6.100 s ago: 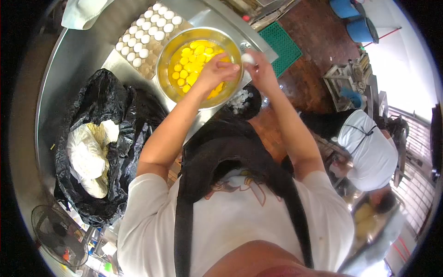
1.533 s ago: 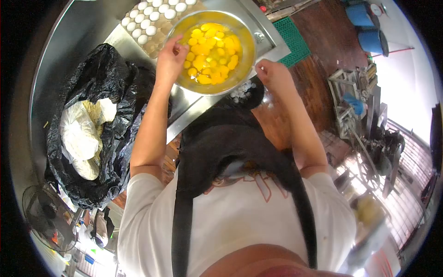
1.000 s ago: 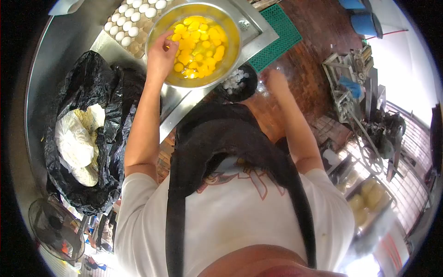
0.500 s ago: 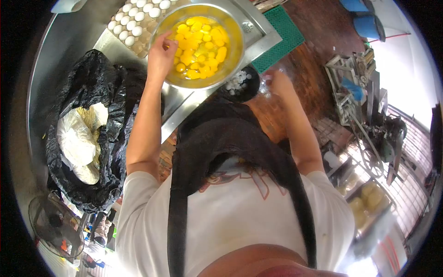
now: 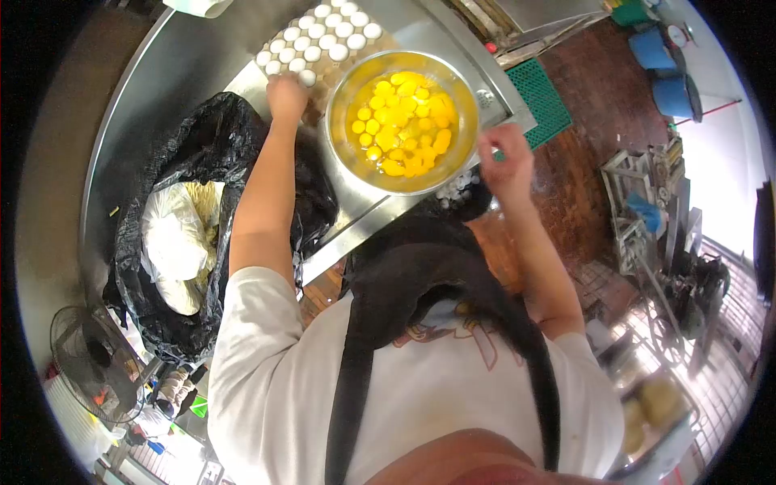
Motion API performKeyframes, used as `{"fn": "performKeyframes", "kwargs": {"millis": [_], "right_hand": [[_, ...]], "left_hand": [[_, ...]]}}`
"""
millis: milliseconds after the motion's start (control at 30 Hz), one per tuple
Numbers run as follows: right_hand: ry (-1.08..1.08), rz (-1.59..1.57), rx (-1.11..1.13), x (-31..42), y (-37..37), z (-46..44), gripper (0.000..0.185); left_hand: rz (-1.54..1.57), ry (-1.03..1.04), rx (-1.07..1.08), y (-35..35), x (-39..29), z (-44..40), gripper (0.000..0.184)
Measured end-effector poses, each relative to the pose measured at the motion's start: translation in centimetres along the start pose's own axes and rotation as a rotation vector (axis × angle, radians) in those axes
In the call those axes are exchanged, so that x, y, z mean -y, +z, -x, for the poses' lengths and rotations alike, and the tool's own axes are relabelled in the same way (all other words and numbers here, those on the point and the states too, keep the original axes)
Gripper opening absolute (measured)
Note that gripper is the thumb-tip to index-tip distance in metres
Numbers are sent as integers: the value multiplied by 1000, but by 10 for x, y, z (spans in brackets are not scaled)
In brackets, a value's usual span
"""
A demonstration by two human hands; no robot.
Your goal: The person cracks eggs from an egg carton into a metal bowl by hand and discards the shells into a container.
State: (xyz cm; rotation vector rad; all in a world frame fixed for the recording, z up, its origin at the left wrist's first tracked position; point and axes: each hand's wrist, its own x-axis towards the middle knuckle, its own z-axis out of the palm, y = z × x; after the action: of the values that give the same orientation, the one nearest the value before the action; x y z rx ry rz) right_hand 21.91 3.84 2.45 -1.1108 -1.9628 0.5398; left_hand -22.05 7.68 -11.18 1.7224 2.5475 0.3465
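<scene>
My left hand [image 5: 288, 99] reaches onto the egg tray [image 5: 322, 87], its fingers curled down over an egg at the near edge; that egg is mostly hidden under them. White eggs [image 5: 326, 41] stand in rows beyond it, with one more egg [image 5: 307, 78] just right of the fingers. A large metal bowl [image 5: 333, 149] beside the tray holds many cracked eggs, the yellow yolks [image 5: 404, 121] floating in clear whites. Off the bowl's right rim, my right hand [image 5: 509, 162] has loosely bent fingers, with a gap between thumb and fingers and nothing seen in it.
Below the bowl's edge, a black container [image 5: 473, 202] holds broken eggshells [image 5: 457, 187]. To the left, a black plastic bag [image 5: 133, 242] lies open around a clear bag [image 5: 174, 234] of pale stuff. Farther off are a green mat [image 5: 540, 101], blue bins [image 5: 675, 97] and a fan [image 5: 97, 364].
My left hand has gone from the bowl's left rim to the eggs in the tray. My right hand has risen from over the shell container to beside the bowl. The view has shifted.
</scene>
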Motion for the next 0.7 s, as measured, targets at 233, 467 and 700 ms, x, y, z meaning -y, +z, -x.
{"fn": "performKeyframes", "kwargs": {"millis": [233,467,700], "right_hand": [[-49,231,345,-44,80,37,24],[30,85,318,-23,64,21,39],[149,88,378,-6,60,24,57]], "left_hand": [[-32,98,-58,13,-15,-3,27],[10,156,4,6,-15,-7,38],[744,-163,20,-50,-91,18,49]]}}
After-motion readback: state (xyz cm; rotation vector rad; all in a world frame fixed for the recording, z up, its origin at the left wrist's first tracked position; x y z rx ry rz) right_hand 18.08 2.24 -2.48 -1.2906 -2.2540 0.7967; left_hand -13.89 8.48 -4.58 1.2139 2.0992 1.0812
